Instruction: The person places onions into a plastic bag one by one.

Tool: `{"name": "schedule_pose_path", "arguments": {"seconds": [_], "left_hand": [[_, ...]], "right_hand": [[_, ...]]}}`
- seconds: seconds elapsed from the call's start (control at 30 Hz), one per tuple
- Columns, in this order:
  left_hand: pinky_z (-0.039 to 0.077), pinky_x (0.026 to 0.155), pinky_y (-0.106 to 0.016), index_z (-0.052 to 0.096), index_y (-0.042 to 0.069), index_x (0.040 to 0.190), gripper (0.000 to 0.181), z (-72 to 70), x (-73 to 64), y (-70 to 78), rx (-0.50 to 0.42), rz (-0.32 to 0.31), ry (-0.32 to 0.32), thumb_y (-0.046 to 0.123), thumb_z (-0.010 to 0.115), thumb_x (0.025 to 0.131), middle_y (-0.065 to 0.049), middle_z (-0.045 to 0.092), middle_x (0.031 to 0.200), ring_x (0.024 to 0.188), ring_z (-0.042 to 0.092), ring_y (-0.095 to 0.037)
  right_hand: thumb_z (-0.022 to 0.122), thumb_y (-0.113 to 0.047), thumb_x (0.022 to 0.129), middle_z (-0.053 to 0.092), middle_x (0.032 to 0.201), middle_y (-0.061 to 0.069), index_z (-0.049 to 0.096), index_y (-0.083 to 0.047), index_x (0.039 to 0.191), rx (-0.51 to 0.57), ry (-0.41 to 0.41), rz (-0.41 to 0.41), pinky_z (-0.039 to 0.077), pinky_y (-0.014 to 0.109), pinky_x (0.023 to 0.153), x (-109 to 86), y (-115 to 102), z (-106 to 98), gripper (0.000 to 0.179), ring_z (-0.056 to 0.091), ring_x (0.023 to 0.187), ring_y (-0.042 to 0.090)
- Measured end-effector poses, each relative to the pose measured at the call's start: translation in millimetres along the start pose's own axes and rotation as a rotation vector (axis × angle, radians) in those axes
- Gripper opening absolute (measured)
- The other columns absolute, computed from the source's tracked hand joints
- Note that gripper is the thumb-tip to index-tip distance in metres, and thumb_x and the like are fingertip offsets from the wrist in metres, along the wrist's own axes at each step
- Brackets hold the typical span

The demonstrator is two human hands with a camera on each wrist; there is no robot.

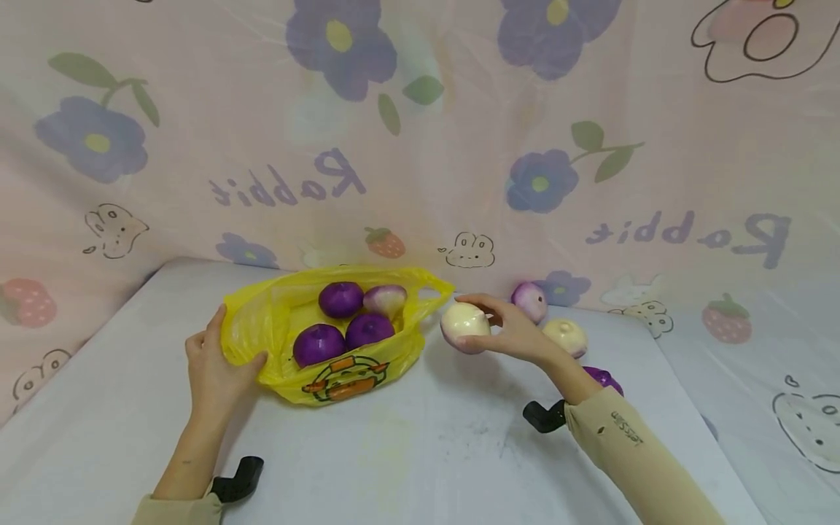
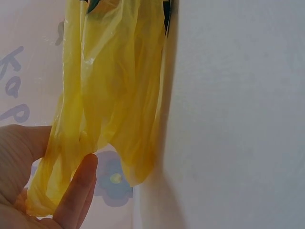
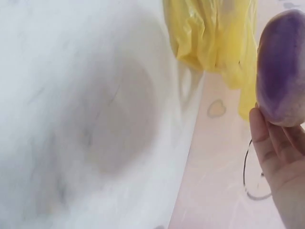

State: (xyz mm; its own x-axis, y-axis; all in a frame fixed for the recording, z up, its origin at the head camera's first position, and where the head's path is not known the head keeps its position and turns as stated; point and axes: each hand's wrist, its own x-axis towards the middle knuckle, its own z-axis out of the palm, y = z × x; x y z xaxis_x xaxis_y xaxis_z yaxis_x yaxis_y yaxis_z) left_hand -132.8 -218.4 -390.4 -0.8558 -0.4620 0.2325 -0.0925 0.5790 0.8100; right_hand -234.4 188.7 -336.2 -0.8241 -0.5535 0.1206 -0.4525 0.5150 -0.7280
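My left hand [image 1: 219, 364] grips the left end of a yellow plastic bag [image 1: 407, 357], whose mouth gapes toward me. In the left wrist view, the gathered yellow plastic [image 2: 114, 71] passes between thumb and fingers [image 2: 76, 195]. Several onions lie inside the bag, among them a deep purple onion [image 1: 319, 345] and a paler onion [image 1: 386, 300]. Right of the bag, my right hand [image 1: 508, 332] holds a cream-white onion [image 1: 464, 327] above the table, thumb and fingers around it. The right wrist view shows this onion's purple side [image 3: 281, 67].
Beyond my right forearm sit a pinkish-purple onion [image 1: 529, 302], a cream onion [image 1: 566, 337] and a dark purple onion [image 1: 604, 379] partly hidden by the arm. The white table [image 1: 394, 467] meets a printed curtain [image 1: 420, 146] at the back.
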Motion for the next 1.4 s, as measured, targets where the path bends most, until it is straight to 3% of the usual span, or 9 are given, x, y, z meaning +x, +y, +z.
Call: {"name": "schedule_pose_path", "arguments": {"seconds": [0.3, 0.83, 1.0, 1.2, 1.4], "left_hand": [[0.032, 0.099, -0.061, 0.023, 0.006, 0.152, 0.092, -0.3, -0.9, -0.3, 0.000, -0.010, -0.005, 0.001, 0.073, 0.075, -0.036, 0.028, 0.133, 0.115, 0.037, -0.052], [0.032, 0.100, -0.061, 0.023, 0.006, 0.152, 0.092, -0.8, -0.7, 0.9, 0.003, -0.014, -0.010, 0.002, 0.073, 0.075, -0.036, 0.028, 0.133, 0.115, 0.037, -0.053], [0.033, 0.100, -0.061, 0.024, 0.006, 0.152, 0.092, -0.7, -0.9, 0.2, 0.001, -0.009, -0.002, 0.001, 0.073, 0.075, -0.036, 0.029, 0.132, 0.115, 0.038, -0.053], [0.032, 0.102, -0.060, 0.023, 0.007, 0.152, 0.092, -1.1, -0.9, 0.4, 0.001, -0.014, -0.005, 0.001, 0.073, 0.075, -0.035, 0.029, 0.132, 0.115, 0.038, -0.052], [0.032, 0.102, -0.060, 0.023, 0.006, 0.152, 0.091, -0.5, -0.8, 2.3, -0.005, -0.009, -0.015, 0.001, 0.073, 0.076, -0.035, 0.029, 0.132, 0.116, 0.038, -0.052]], "right_hand": [[0.080, -0.029, 0.076, 0.052, 0.139, 0.001, 0.054, -0.021, 0.135, 0.066, -0.035, 0.002, 0.044, 0.040, 0.094, 19.5, -15, 12, 0.064, 0.054, 0.108, 0.021], [0.078, -0.013, 0.077, 0.055, 0.132, 0.007, 0.054, -0.011, 0.135, 0.132, -0.021, -0.121, 0.043, 0.043, 0.097, 49.4, -34, 33, 0.063, 0.051, 0.111, 0.024], [0.080, -0.019, 0.074, 0.056, 0.130, 0.001, 0.056, -0.019, 0.134, 0.124, -0.016, -0.113, 0.044, 0.040, 0.096, 62.4, -42, 40, 0.065, 0.052, 0.110, 0.019], [0.080, -0.021, 0.074, 0.056, 0.129, 0.002, 0.054, -0.012, 0.135, 0.143, -0.023, -0.110, 0.045, 0.042, 0.095, 73.1, -48, 48, 0.067, 0.052, 0.110, 0.021], [0.079, -0.026, 0.075, 0.054, 0.129, 0.002, 0.053, -0.016, 0.136, 0.173, -0.019, -0.064, 0.047, 0.041, 0.092, 82.3, -53, 58, 0.067, 0.052, 0.110, 0.022]]}}
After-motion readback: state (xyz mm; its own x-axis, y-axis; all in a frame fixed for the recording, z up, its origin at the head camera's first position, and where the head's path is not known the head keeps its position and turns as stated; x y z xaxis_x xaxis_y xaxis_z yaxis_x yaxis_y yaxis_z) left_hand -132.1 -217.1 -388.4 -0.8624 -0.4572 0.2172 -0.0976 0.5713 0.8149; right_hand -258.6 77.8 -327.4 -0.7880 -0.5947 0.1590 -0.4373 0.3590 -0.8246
